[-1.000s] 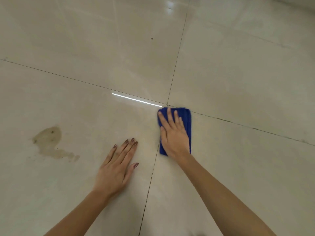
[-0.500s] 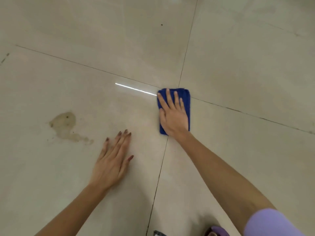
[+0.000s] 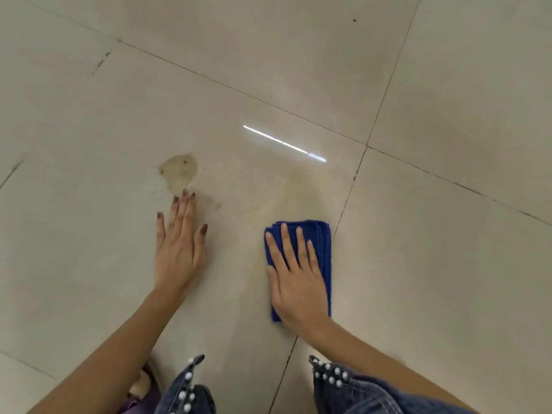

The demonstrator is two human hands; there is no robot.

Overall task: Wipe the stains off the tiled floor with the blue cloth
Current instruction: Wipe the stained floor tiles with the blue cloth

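Your right hand (image 3: 298, 282) lay flat, fingers (image 3: 288, 246) spread and extended, pressing the folded blue cloth (image 3: 324, 258) onto the tiled floor (image 3: 448, 264); nothing was pinched, the palm simply pinned it. The cloth sat under and just past those fingers, its long axis running away from you, roughly parallel to the grout line (image 3: 346, 198) just off its outer edge.

The brown stain (image 3: 179, 171) lay forward and well to the thumb side of your right fingers, on the same tile. Its long axis ran diagonally, from a broad blotch down to a thin tail pointing back toward the cloth.

Your left hand (image 3: 179, 252) was flat, open and empty, fingertips (image 3: 184, 195) touching the stain's near edge. So the left hand was nearer, but the cloth was apart from the stain. Judgement: the next stroke calls for a slide forward and leftward.
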